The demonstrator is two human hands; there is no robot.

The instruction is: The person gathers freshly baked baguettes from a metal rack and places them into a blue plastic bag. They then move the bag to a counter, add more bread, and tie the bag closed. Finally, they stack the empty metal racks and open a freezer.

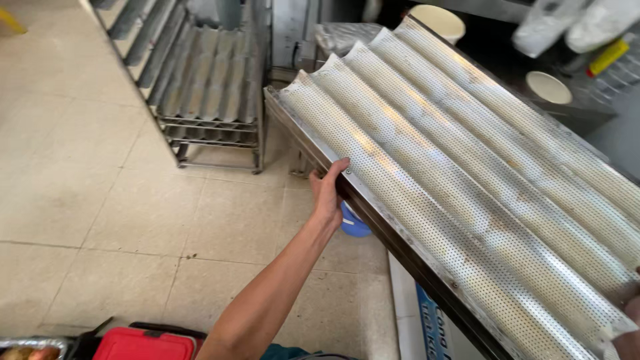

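I see a rack (207, 87) of wavy trays well ahead on the tiled floor (100, 200) and a red box (143, 345) near my elbow. My left hand (327, 193), arm outstretched, has fingers curled together over the long edge of the perforated baguette tray (467, 180); my right hand (630, 327) at its near corner, grip unclear

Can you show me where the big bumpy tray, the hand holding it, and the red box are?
Tray (467, 173): head view, middle of its wavy surface.
Left hand (328, 193): head view, back of hand.
Red box (143, 345): head view, lid.
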